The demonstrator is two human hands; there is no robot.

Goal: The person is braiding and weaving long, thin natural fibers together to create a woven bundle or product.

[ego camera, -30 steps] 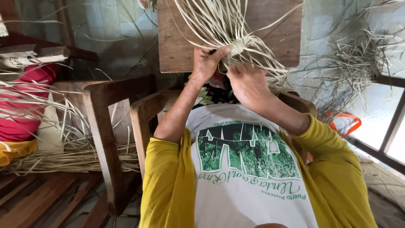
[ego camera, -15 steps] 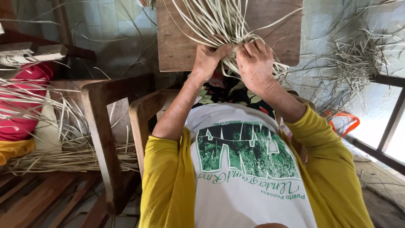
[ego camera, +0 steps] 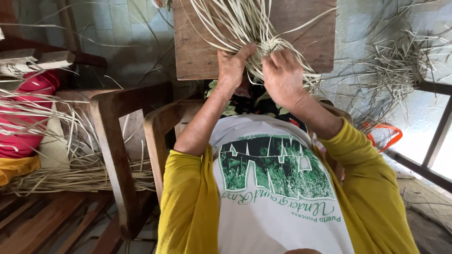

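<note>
Both hands — left hand (ego camera: 231,68) and right hand (ego camera: 282,77) — pinch a knot of pale dried straw strips (ego camera: 263,47) with curled fingers, over a brown wooden board (ego camera: 197,51) on the lap; a loose grip could let the crossed strips slip apart. No packages or signs show; only a red bundle (ego camera: 28,117) at left.

Pale tiled floor (ego camera: 117,28), 2 wooden chairs (ego camera: 117,141), daylight through barred window (ego camera: 438,141)

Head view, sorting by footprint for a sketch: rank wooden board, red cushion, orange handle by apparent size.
1. Wooden board, largest.
2. Red cushion, partly cut off by the frame and straw-covered.
3. Orange handle, smallest, partly hidden.
</note>
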